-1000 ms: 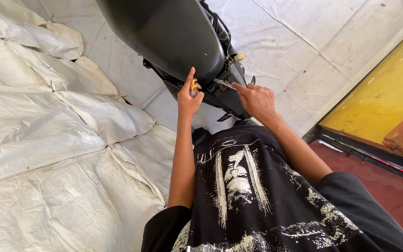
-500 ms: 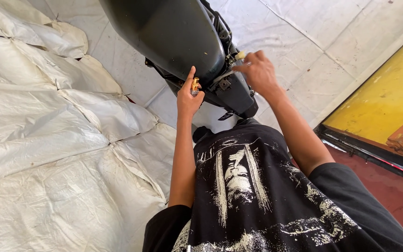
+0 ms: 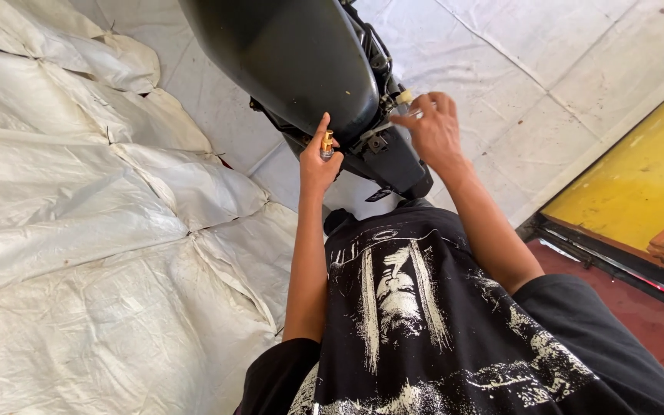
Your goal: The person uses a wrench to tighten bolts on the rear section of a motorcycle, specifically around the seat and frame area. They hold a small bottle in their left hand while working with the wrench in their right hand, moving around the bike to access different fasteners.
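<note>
The fingers point(image 3: 323, 132) of the left hand point(image 3: 318, 163) were closed around a small brass-coloured fitting point(image 3: 327, 143), pinched between thumb and forefinger, with the forefinger stretched up along the edge of the black motorcycle body panel point(image 3: 293, 61). The fitting sat right at the lower rim of that panel, touching or just beside the dark frame parts beneath it; whether it was already seated there could not be told.

The right hand point(image 3: 433, 132) was raised just beside the machine's other flank, its fingers point(image 3: 413, 117) pinched on a thin, pale metal tool or rod point(image 3: 384, 129) that ran back toward the bracket point(image 3: 378, 143) under the panel. A small cream-coloured cap point(image 3: 403, 96) sat on the frame just above that hand.

Judged from this, the step in hand was holding the brass piece at its place while the right hand worked the slim tool into the same spot. The next move would likely call for a steady left pinch and careful aim with the rod's tip, since the gap under the panel looked tight and partly hidden.

Around the machine lay white woven sheeting point(image 3: 101, 230) on the floor, with a yellow board point(image 3: 639, 177) at the right.
</note>
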